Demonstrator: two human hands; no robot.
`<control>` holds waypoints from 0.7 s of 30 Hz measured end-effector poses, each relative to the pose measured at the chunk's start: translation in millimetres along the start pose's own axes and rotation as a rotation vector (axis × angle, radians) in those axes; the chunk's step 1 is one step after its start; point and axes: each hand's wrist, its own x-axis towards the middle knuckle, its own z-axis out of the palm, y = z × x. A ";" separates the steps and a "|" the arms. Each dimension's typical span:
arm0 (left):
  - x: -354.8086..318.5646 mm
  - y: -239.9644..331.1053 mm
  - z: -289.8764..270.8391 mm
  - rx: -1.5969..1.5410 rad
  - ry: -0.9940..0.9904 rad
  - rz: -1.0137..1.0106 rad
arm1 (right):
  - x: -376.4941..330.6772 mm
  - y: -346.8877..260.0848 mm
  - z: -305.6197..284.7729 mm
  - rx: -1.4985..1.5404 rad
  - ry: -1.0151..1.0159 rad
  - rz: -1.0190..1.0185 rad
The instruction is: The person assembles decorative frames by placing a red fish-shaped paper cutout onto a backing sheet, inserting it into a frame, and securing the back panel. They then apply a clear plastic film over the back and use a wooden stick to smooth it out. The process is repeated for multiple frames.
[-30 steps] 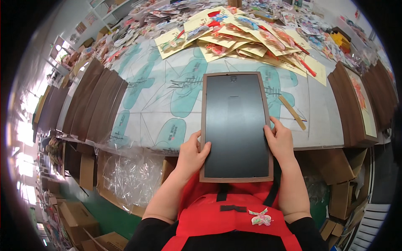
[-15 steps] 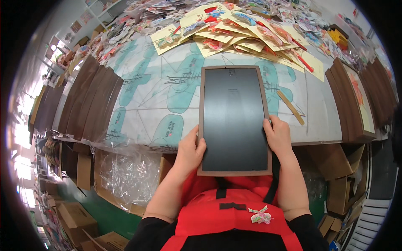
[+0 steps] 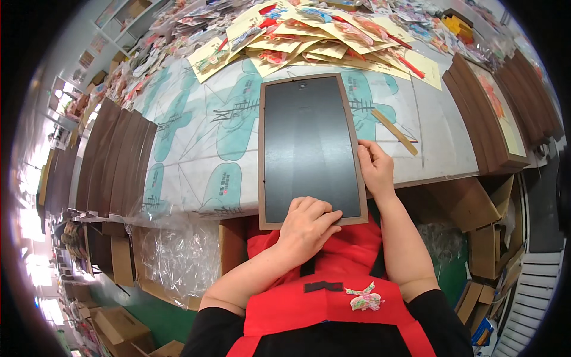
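Note:
A rectangular picture frame (image 3: pixel 309 143) with a brown rim and a dark back panel lies with its back up, its near end over my lap and its far part over the table. My right hand (image 3: pixel 376 168) is closed on its right edge, thumb on top. Across the near edge rests my left hand (image 3: pixel 306 229), its fingers spread a little on the dark panel close to the bottom rim. Whether the left fingers press on something small there cannot be made out. To the right of the frame lies a thin wooden strip (image 3: pixel 395 132).
Yellowish cards (image 3: pixel 333 41) with colourful fish-like ornaments are heaped at the back. Stacked brown frames stand at the left (image 3: pixel 113 160) and right (image 3: pixel 485 119). Below the table edge, a cardboard box (image 3: pixel 181 256) holds clear plastic film. Printed sheeting (image 3: pixel 202 131) covers the table.
My left hand has left the frame's left edge and now lies on its near edge. The right hand keeps its grip on the right side. The whole view has shifted slightly.

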 end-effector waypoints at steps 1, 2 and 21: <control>-0.1 0.6 1.7 -0.010 0.018 -0.001 | -0.4 2.7 0.4 0.001 0.000 -0.004; -0.1 0.9 3.3 -0.021 0.036 -0.003 | -0.6 4.2 0.1 0.002 -0.001 -0.007; 22.0 -25.1 -41.5 -1.225 0.302 -0.963 | -3.3 -0.1 -0.8 -0.099 0.040 -0.080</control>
